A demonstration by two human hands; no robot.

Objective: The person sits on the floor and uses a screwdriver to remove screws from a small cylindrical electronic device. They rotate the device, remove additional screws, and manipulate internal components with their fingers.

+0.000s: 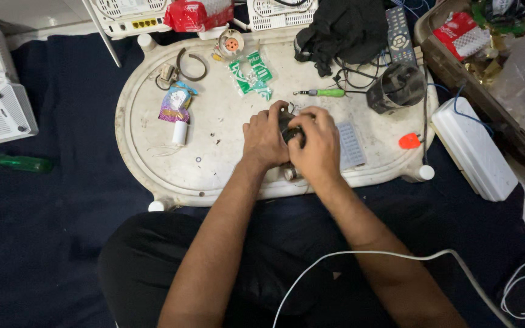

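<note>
**Both hands closing on a small dark part at the tray's middle**

The person is sitting over an oval white tray (147, 152) laid on a dark blue cloth (44, 231), and both hands are meeting at its centre. The left hand (265, 138) and the right hand (317, 146) are curling their fingers around a small dark object (291, 132), which is lying between the palms, just above the tray's near rim; most of it is hidden, so its kind cannot be told. Both grips are looking closed and firm, thumbs pressing inward.

Judging from the pose, the step in hand is a two-handed working of the part, pressing or twisting it. The next move is likely calling for steady counter-pressure from one hand while the other is turning or prying, perhaps with a tool: a green-handled screwdriver (326, 93) is lying just beyond the hands, and a grey keypad piece (350, 144) is resting beside the right hand. A white cable (396, 255) is trailing across the lap.
</note>
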